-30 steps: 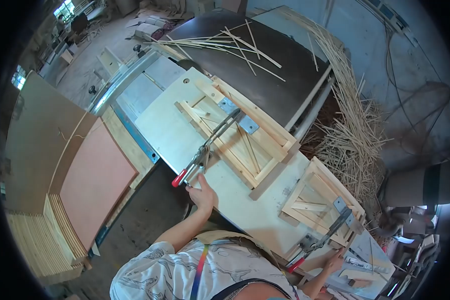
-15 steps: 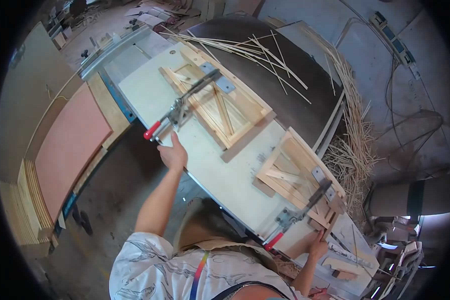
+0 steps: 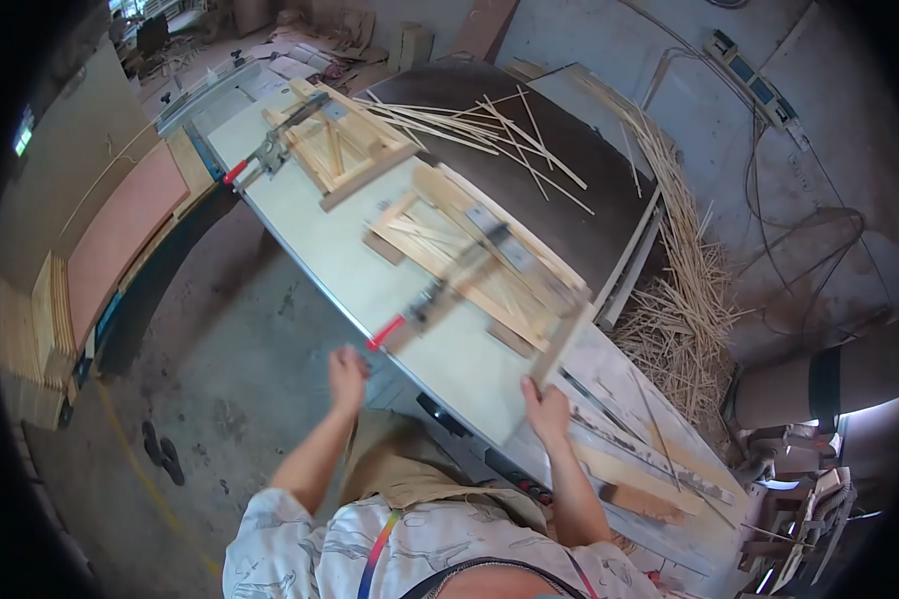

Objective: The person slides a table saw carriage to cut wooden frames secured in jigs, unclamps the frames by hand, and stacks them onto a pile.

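A long pale jig board (image 3: 320,245) lies diagonally over the machine table, carrying two wooden frames with diagonal braces. The farther frame (image 3: 345,145) sits under a red-handled toggle clamp (image 3: 270,152). The nearer frame (image 3: 449,245) sits under a second toggle clamp (image 3: 425,304), blurred, its red handle overhanging the front edge. My right hand (image 3: 547,411) grips the jig board's near end, thumb on top and the other fingers mostly hidden. Off the front edge, below the nearer clamp's handle, my left hand (image 3: 347,379) is apart from the board; motion smears its fingers.
Thin wood strips (image 3: 489,125) lie on the dark panel (image 3: 559,190) behind the board. A heap of offcut strips (image 3: 684,309) fills the right side. Stacked boards (image 3: 55,309) and a pink panel (image 3: 130,230) are at left. A wood block (image 3: 644,502) rests near the right.
The jig board with both frames and clamps has slid away toward the upper left. My left hand has come off its front edge; my right hand has moved up and left with the board's end.
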